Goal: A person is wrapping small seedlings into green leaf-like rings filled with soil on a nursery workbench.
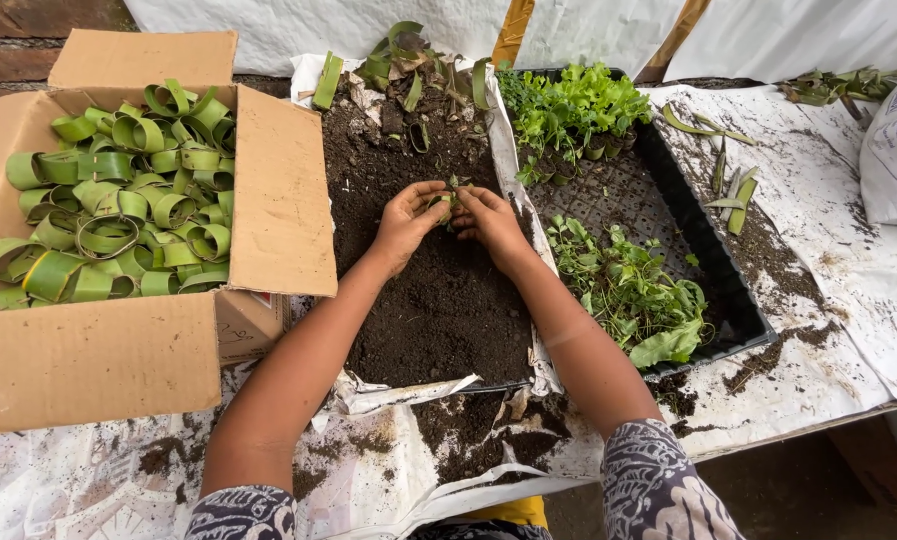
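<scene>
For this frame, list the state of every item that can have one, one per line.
Brown cardboard box: open, flaps out, filled with green leaf rings.
Black plastic seedling tray: partly filled; potted seedlings at the far end, loose seedlings lying near.
Dark soil pile: spread loose on white sheet.
Left hand: cupped around a small leaf pot.
Right hand: cupped around it too.

I work at a plant nursery potting spot: my desk (819,190) is covered in white sheeting smeared with dirt, with a heap of dark soil (439,290) on it. Beside it sit a black seedling tray (714,255) of young greens and a cardboard box (269,200) of rolled leaf rings (129,190).
</scene>
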